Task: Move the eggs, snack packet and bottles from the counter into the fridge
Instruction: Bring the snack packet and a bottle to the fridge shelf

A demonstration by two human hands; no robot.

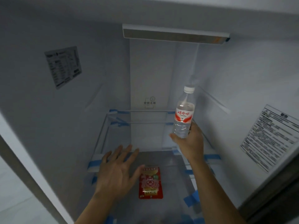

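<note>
The bottle (183,113) stands upright at centre right of the frame, gripped at its base by the right hand (189,143) above the glass shelf (113,135). The left hand (116,172), fingers spread and empty, hovers beside the snack packet (150,183) lying lower centre.
</note>
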